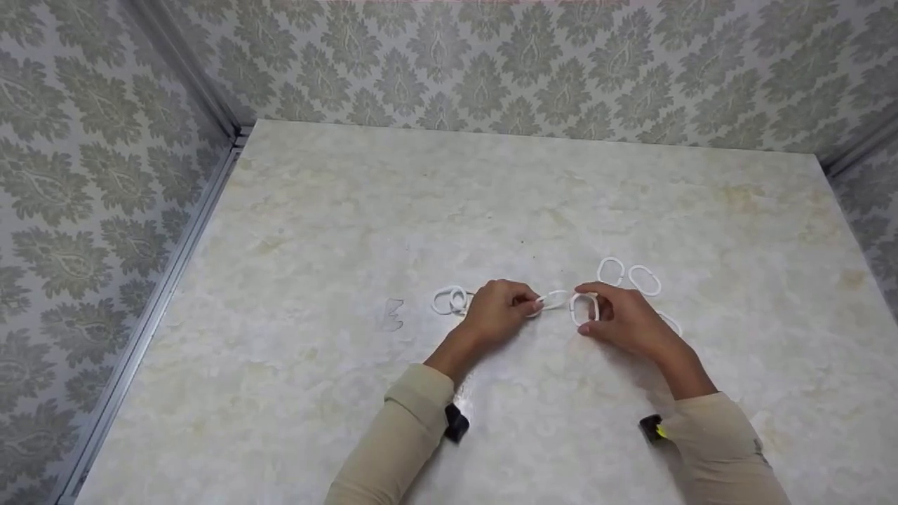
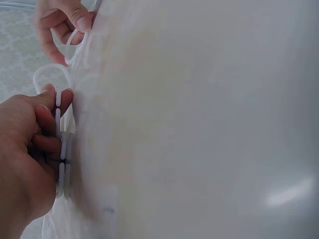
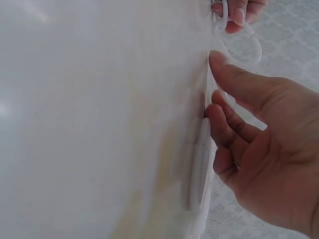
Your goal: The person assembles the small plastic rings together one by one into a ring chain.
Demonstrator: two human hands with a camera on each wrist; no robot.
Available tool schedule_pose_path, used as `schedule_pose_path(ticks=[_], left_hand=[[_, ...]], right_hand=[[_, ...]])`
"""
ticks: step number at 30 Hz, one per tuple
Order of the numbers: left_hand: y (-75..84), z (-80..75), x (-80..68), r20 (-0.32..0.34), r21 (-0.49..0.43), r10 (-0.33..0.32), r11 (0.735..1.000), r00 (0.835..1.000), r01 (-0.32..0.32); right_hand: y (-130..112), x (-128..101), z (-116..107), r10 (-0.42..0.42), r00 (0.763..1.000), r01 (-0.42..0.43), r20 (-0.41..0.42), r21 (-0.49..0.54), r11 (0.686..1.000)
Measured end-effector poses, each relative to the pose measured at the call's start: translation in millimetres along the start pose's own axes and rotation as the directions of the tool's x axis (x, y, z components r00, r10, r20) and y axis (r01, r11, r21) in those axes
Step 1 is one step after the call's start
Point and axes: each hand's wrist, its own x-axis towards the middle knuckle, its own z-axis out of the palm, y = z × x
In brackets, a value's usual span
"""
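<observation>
Marble-look table (image 1: 491, 203) carries a chain of white rings (image 1: 554, 300); left hand (image 1: 494, 312) pinches one link, right hand (image 1: 624, 319) pinches the next ring (image 1: 584, 308). Two loose rings (image 1: 628, 275) lie just beyond.

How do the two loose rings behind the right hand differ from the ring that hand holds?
The loose rings lie flat on the table, untouched; the held ring is gripped in the right hand. The loose rings lie apart from the chain; the held ring sits at the end of the chain the left hand pinches. All are white ovals.
</observation>
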Motion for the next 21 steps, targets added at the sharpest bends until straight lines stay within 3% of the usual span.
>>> schedule_pose_path(ticks=[9, 21], left_hand=[[1.3, -0.6, -1.0, 0.004, 0.011, -0.002, 1.000, 1.000, 0.002], [2.2, -2.1, -0.9, 0.013, 0.003, 0.011, 1.000, 1.000, -0.011]], right_hand=[[5.9, 1.4, -3.5, 0.030, 0.999, -0.037, 0.034, 0.236, 0.971], [6.7, 0.7, -7.2, -0.048, 0.999, 0.054, -0.025, 0.411, 0.910]])
